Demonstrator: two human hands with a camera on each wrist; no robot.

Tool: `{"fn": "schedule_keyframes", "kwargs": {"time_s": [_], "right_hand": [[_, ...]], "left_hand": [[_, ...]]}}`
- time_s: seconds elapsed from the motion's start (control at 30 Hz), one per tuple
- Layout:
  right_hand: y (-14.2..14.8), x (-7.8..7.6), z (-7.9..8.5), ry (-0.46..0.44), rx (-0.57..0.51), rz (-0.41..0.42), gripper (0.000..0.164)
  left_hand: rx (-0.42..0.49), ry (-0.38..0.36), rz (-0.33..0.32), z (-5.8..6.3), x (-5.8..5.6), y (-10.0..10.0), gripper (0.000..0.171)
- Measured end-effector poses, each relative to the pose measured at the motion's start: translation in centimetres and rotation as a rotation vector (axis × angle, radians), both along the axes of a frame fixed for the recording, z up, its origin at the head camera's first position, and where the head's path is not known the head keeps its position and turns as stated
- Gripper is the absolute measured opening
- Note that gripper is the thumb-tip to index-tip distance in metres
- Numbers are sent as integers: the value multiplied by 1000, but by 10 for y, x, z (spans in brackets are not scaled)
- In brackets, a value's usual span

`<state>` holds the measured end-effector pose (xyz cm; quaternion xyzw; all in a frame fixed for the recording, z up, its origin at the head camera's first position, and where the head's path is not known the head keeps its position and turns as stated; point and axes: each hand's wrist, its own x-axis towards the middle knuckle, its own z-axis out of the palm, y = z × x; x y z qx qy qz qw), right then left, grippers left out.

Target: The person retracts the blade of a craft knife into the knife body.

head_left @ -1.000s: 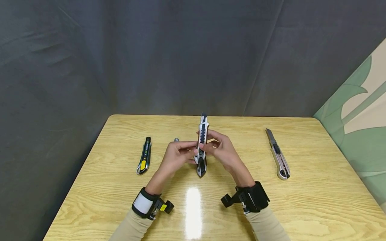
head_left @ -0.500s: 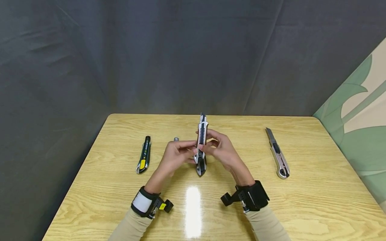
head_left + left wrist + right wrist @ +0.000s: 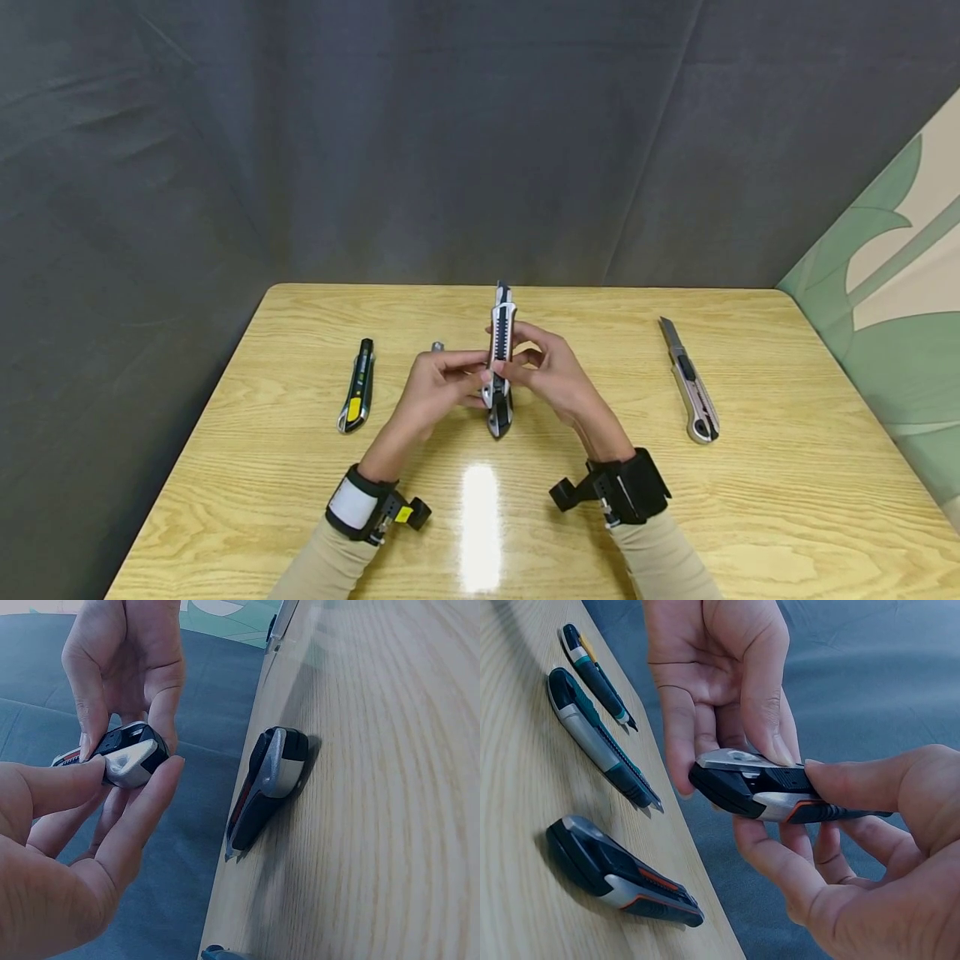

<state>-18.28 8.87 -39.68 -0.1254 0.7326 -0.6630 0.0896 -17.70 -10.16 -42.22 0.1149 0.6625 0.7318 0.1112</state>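
Note:
Both hands hold one silver-and-black utility knife point(image 3: 502, 329) above the table, with its length pointing away from me. My left hand point(image 3: 437, 390) pinches its rear end between thumb and fingers. With the thumb on the top face near the slider and fingers beneath, my right hand point(image 3: 557, 372) grips its right side. Orange trim runs along the held knife's side in the right wrist view. A similar utility knife point(image 3: 622, 870) lies on the table below; in the head view the held one covers much of it.
A black-and-yellow utility knife point(image 3: 357, 387) lies at left on the wooden table point(image 3: 765, 500). Another knife point(image 3: 438, 345) is mostly hidden behind my left hand; it shows green and silver in the right wrist view. At right lies a silver utility knife point(image 3: 690, 381) with its blade out.
The blade-like tip showing beyond the held knife at first no longer stands out. Both hands keep nearly the same place and grip.

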Motion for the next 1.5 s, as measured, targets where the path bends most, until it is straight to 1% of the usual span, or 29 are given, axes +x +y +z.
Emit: {"fn": "schedule_keyframes", "kwargs": {"time_s": [0.2,0.37,0.6,0.8,0.93,1.0,1.17,1.27,1.37,1.5], "right_hand": [[0,0,-1,15,8,26,46],[0,2,-1,10,22,30,48],[-1,3,-4,29,40,53,54],[2,3,-6,-5,20,71,56],[4,1,-4,-23,26,77,58],[5,0,-3,-45,28,74,56],[8,-1,3,-124,-24,33,42],[12,-2,5,-148,-49,-11,41],[19,-5,5,-144,-7,-66,46],[33,-9,2,-146,109,-132,49]], "left_hand": [[-4,-15,5,2,1,-1,31],[-2,-18,2,2,2,0,32],[-21,-7,27,2,2,-2,30],[-9,-26,0,3,2,-1,30],[-16,-31,-5,4,1,-1,29],[-19,-32,-13,4,1,0,29],[-25,-56,-35,2,2,2,30],[-33,-69,-56,1,2,3,30],[-41,-80,-77,1,2,3,28],[-30,-98,-83,1,1,2,24]]}}
